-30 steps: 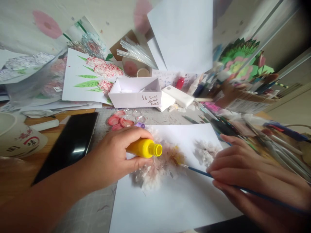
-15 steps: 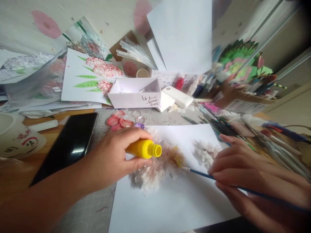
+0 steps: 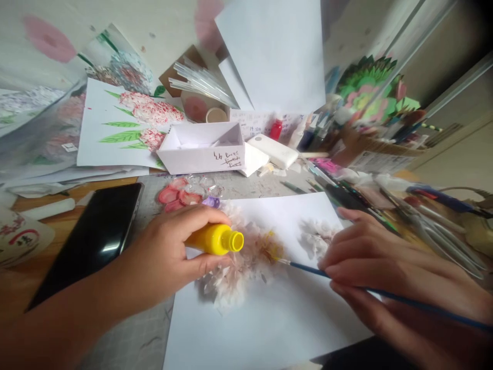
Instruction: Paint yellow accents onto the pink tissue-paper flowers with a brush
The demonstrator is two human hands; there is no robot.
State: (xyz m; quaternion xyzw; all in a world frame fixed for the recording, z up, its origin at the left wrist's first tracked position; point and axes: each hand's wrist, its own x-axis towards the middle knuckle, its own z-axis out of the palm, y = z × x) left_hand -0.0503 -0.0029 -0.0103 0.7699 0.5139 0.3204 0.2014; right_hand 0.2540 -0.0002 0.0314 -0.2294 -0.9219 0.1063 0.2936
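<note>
My left hand (image 3: pixel 165 257) is closed round a small yellow paint bottle (image 3: pixel 217 240), uncapped, its mouth pointing right over a fluffy pale paper flower (image 3: pixel 239 267). That flower lies on a white sheet (image 3: pixel 269 313) in front of me and has yellow dabs at its right side. My right hand (image 3: pixel 370 262) pinches a thin blue-handled paintbrush (image 3: pixel 308 268), whose tip touches the yellow-dabbed part of the flower. A second pale flower (image 3: pixel 318 239) sits on the sheet just beyond the brush.
A black phone (image 3: pixel 92 234) lies at the left beside a mug (image 3: pixel 19 236). A paint palette (image 3: pixel 188 192), a white open box (image 3: pixel 202 149), flower pictures (image 3: pixel 127 121) and leaning white sheets (image 3: pixel 277 51) stand behind. Pens and brushes (image 3: pixel 423 216) crowd the right.
The view has shifted slightly, so everything sits a little further left. The brush tip stays at the flower's yellow part; both hands keep their hold.
</note>
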